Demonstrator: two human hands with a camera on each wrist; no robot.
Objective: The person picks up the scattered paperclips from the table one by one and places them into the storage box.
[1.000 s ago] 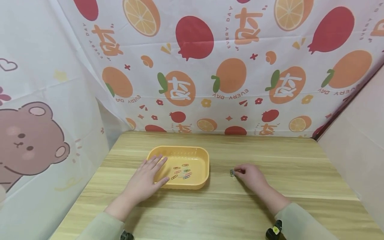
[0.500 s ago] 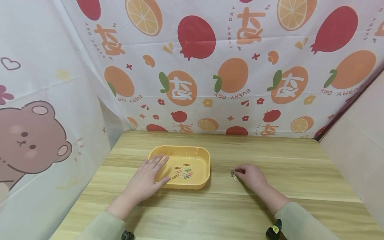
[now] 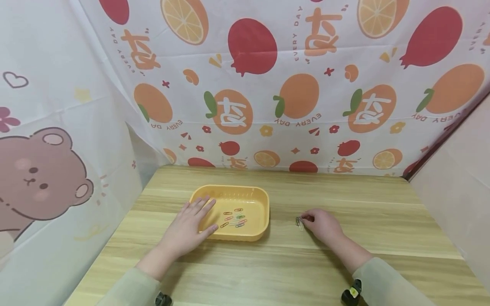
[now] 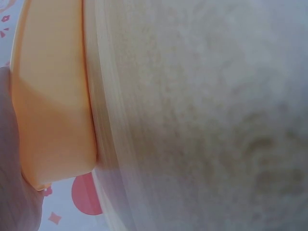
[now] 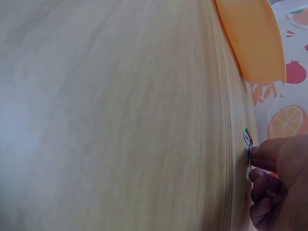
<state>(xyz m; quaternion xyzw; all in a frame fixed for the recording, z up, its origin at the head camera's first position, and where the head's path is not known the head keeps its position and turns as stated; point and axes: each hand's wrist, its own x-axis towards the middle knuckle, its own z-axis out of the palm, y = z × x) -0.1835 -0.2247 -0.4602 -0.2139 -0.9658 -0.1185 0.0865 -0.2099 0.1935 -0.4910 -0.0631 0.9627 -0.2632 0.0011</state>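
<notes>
A yellow plastic tray stands left of the middle of the table, with several coloured paper clips lying loose on its floor. My left hand rests over the tray's left side, fingers spread across the rim and thumb near the front wall. To the right of the tray, my right hand pinches a small bunch of paper clips between thumb and forefinger, low over the wood. In the right wrist view, green, white and blue clips poke out past the fingertips; the part between the fingers is hidden.
The wooden table runs back to a white cloth printed with fruit. On the left hangs another cloth with a bear, and a pale panel closes off the right side.
</notes>
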